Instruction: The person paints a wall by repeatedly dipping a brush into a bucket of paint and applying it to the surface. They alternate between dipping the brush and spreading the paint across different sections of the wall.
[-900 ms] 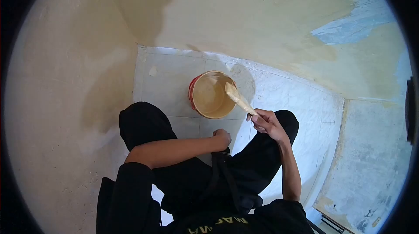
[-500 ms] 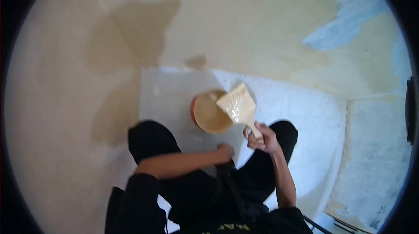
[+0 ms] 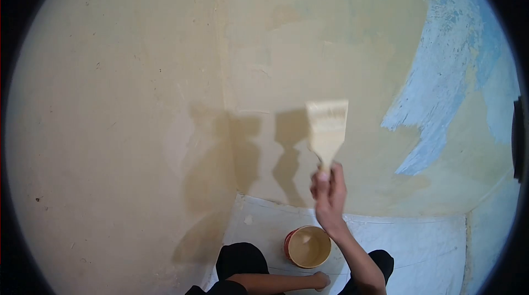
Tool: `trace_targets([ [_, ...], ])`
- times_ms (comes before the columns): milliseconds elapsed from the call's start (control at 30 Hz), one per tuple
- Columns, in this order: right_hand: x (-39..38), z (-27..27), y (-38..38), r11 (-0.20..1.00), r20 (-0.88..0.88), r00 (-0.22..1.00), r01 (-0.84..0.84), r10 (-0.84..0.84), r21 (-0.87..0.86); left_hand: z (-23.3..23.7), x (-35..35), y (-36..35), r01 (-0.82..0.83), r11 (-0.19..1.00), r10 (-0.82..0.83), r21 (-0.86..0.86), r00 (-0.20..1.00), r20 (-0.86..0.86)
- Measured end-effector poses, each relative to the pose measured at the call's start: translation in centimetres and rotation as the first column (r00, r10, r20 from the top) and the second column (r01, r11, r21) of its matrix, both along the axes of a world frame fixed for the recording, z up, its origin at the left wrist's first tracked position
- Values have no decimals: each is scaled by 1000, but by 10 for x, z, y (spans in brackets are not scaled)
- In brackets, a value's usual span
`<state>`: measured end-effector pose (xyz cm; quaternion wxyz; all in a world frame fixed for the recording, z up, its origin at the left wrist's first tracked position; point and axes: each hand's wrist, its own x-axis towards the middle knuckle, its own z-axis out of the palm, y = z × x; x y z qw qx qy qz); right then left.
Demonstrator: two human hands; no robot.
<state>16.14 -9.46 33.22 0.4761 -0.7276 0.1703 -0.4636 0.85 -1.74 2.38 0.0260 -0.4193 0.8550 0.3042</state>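
Note:
My right hand [image 3: 329, 193] grips a wide flat paintbrush [image 3: 328, 124] by its handle, bristles pointing up. Cream paint coats the brush from bristles to neck. It is raised in front of the beige wall [image 3: 363, 74], and its shadow falls on the wall to its left. Below my right forearm, a red bucket [image 3: 309, 246] of cream paint stands on the floor between my knees. My left hand [image 3: 321, 281] is curled into a fist just below the bucket, with nothing showing in it.
Two painted walls meet in a corner left of the brush. At the right, the far wall has a bare pale-blue patch [image 3: 435, 69] with rough edges. Whitish floor covering [image 3: 408, 245] runs up to the wall base. A dark object [image 3: 517, 141] stands at the right edge.
My right hand has lifted the paintbrush from over the bucket up towards the wall. The view has tilted up, showing more wall. My left hand stays low near my knees.

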Motion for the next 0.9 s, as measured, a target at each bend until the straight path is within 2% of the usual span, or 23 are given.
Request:
trace_targets([
  [67,36,26,9,999,48,999,-23,25,-49,5,-4,0,4,998,-5,69,1000,16],
  [200,108,67,15,992,104,993,-46,59,-118,1,-5,0,-2,1000,3,29,1000,-13],
  [233,122,75,16,991,105,993,-46,59,-122,2,-4,-2,9,998,-10,67,1000,11],
  [300,145,89,18,971,73,996,57,-41,-231,3,0,-4,20,995,-23,96,999,38],
  [400,173,90,15,971,159,987,24,14,-237,5,8,-2,35,998,-36,59,999,7],
  [467,178,89,19,981,123,992,14,10,-195,10,8,2,-11,998,8,57,999,51],
  [533,181,85,22,989,92,996,2,11,-148,8,9,2,13,998,-16,64,999,49],
  [633,178,67,27,990,13,997,74,-73,-117,11,12,5,34,998,-36,58,999,32],
  [833,154,57,38,998,-14,998,-64,64,-5,5,5,4,23,1000,-22,11,999,-29],
  [900,157,70,36,996,129,992,2,10,-88,2,1,5,28,1000,-28,-4,998,-48],
])
